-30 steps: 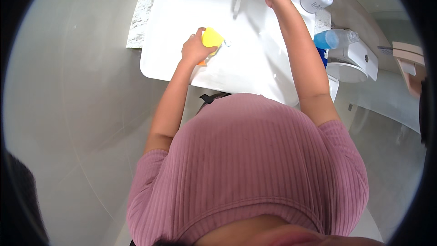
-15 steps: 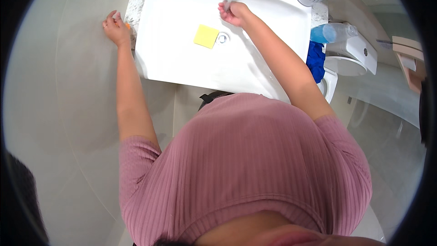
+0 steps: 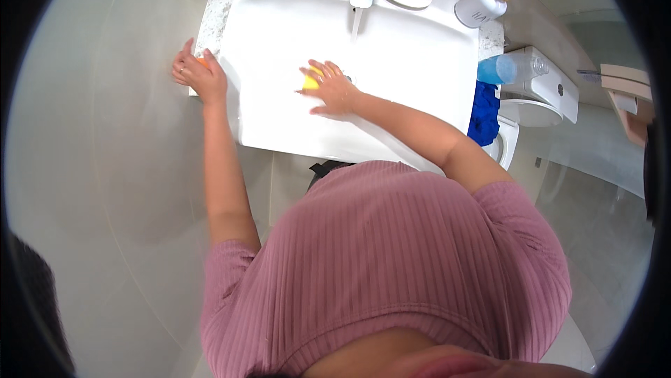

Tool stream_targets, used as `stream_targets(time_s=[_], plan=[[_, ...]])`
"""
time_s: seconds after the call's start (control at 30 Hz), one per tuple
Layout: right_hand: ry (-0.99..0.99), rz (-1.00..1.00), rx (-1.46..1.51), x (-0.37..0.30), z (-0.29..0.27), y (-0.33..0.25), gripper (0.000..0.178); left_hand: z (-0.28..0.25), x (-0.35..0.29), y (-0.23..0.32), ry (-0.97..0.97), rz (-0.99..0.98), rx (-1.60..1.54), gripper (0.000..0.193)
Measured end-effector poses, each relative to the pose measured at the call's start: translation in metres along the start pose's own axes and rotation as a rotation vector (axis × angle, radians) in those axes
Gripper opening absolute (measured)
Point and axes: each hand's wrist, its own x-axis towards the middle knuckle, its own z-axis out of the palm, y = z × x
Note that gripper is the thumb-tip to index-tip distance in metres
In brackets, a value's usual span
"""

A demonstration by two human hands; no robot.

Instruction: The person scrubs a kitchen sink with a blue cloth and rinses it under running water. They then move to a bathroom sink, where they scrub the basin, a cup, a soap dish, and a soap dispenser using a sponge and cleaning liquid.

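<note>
Right hand: fingers spread wide over the yellow sponge.
Sponge: in the sink, partly covered.
Left hand: beside an orange thing; I cannot tell if fingers grip it.
Risk: sponge could slip, because water may make the sink slippery.

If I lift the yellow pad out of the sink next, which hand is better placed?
Probably your right hand: it is over the yellow pad in the sink, partly covering it. Your left hand is outside the sink, by the left end of the counter, with something orange at its thumb.
</note>
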Motion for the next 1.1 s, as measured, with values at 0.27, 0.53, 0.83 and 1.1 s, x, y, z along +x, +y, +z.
stream_targets(time_s=[0.27, 0.53, 0.83, 1.1], plan=[[0.006, 0.184, 0.025, -0.002, -0.015, 0.055, 0.037, -0.011, -0.02, 0.043, -0.087, -0.019, -0.2, 0.032], [0.239, 0.848, 0.69, 0.021, -0.014, 0.05, 0.028, 0.008, 0.002, 0.071, -0.162, -0.008, -0.373, 0.026], [0.246, 1.102, 0.649, 0.029, -0.023, 0.084, 0.047, 0.025, -0.018, 0.089, -0.269, -0.065, -0.471, 0.021], [0.369, 0.818, 1.119, 0.019, -0.01, 0.05, 0.027, -0.006, -0.046, 0.052, -0.27, -0.145, -0.416, 0.02]])
